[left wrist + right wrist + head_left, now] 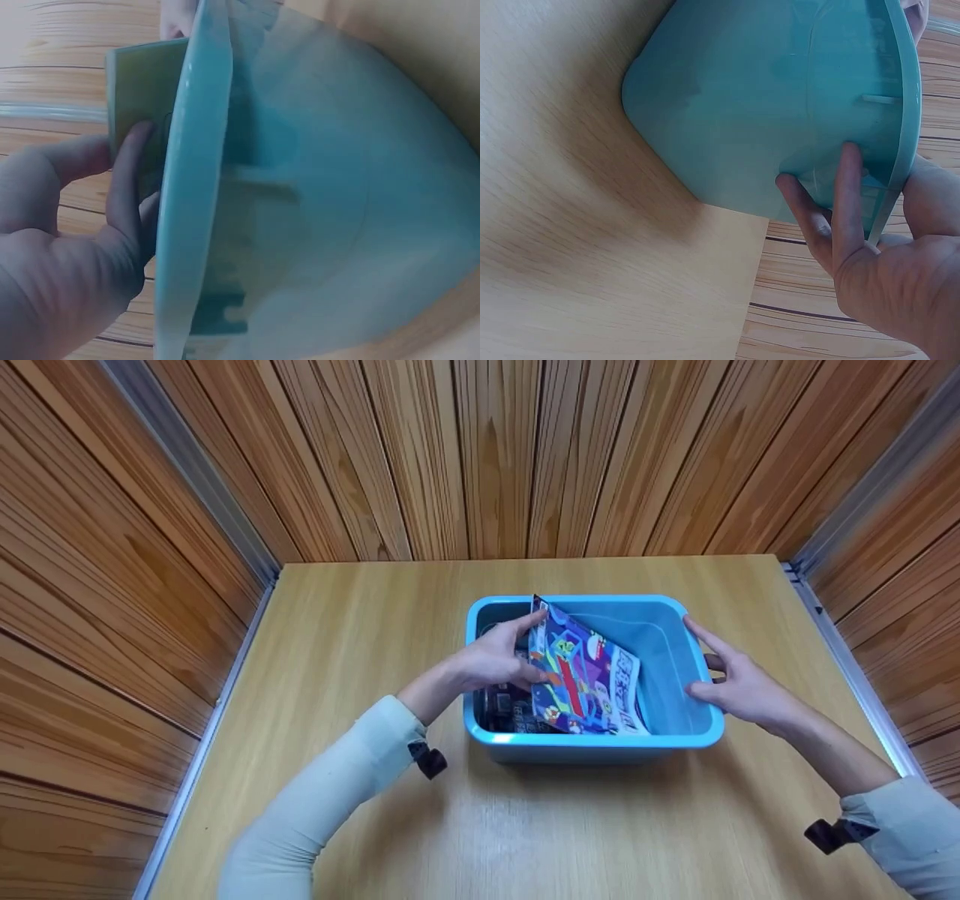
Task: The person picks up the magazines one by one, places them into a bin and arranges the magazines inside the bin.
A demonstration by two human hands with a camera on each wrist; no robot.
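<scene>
A blue bin (679, 735) stands near the middle of the desk (360, 630), with wood-panelled walls (480, 450) around on three sides.

The left hand (499, 660) reaches into the bin's left half and holds a colourful booklet (581, 671): the fingers lie along its upper left edge and the thumb is curled against its face. The booklet stands tilted, its top corner just above the bin's far rim and its lower edge down inside, near the front wall. Under and left of it, dark items (502, 705) lie at the bottom of the bin; what they are is too dim to tell. In the left wrist view, the left hand's fingers (127, 187) press a pale flat edge (139, 90) just beside the bin's rim (191, 187).

The right hand (739, 679) grips the bin's right wall. In the right wrist view its fingers (847, 202) lie spread on the outside of the wall (780, 105), while the thumb hooks over the rim, so the hand clasps the bin's edge.
</scene>
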